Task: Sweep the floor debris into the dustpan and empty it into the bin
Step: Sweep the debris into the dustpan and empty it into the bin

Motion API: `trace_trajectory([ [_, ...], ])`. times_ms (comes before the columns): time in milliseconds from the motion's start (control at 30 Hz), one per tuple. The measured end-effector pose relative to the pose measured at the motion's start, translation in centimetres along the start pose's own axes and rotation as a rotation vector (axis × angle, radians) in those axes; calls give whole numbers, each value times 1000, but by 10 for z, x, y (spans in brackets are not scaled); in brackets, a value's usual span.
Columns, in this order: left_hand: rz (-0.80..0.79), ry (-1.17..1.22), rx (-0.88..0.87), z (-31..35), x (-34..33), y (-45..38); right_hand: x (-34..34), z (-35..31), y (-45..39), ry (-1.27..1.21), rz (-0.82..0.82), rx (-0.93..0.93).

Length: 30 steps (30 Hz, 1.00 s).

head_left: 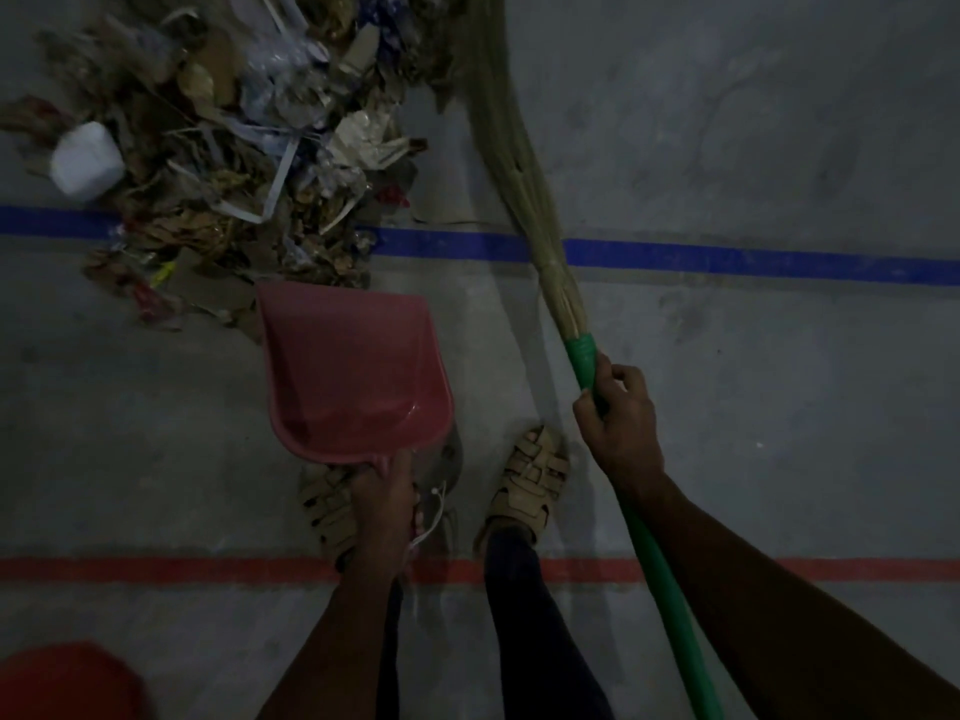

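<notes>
Head cam is pretty dim, so take the small stuff with a grain of salt. Left hand (387, 491) is wrapped around the handle of the pink dustpan (353, 371), which looks empty, with its front lip right at the near edge of the debris pile (223, 163). Right hand (618, 413) is clenched around the green broom handle (660, 579) just below where the grass bristles (509, 148) are bound on. The bristle end lies beside the right side of the pile, not behind it.

What could go wrong from here, as I see it:
- The pile is much wider than the pan's mouth. One big stroke would probably shove stuff around both sides instead of in.
- The white plastic jar (88, 161) on the far left looks like it would roll away if clipped.
- Long paper strips and cardboard bits could snag in the soft bristles and get dragged back out.
- If the lip isn't pressed flat on the concrete floor (727, 122), fine bits slide under it. I can't tell from here whether it sits flush.
- The sandalled feet (530, 485) are close behind the pan, so overshoot lands on toes.

A red thing at the bottom left corner (62, 683) may be the bin, but that's only a guess.

Writing or brands: none readable. The wrappers are too blurred, and the jar shows no label. The blue line (727, 257) and red line (156, 569) on the floor are plain stripes.
</notes>
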<state>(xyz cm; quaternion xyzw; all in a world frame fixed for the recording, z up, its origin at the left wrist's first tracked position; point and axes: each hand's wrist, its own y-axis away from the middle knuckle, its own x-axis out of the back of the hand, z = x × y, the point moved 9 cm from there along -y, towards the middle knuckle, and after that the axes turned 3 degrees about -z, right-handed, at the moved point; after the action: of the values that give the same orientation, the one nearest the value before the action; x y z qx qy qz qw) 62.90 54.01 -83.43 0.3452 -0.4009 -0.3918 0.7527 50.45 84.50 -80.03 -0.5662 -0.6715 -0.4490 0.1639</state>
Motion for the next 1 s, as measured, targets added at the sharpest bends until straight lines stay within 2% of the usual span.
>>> trace_trajectory([
  [100,-36,-6,-5,17,-3,1,18,-11,-3,5,113,11],
  [200,-84,-22,-24,38,-4,-2,29,-18,-19,13,143,-26],
  [433,-84,31,-58,91,8,-26,33,-51,-105,133,75,-81],
  [600,-70,71,-27,101,25,-47,20,-84,-162,287,-9,-185],
  [900,-20,195,22,83,62,-53,-39,-144,-146,434,-164,76],
  [1000,-29,227,57,70,80,-52,-53,-143,-123,425,-176,85],
])
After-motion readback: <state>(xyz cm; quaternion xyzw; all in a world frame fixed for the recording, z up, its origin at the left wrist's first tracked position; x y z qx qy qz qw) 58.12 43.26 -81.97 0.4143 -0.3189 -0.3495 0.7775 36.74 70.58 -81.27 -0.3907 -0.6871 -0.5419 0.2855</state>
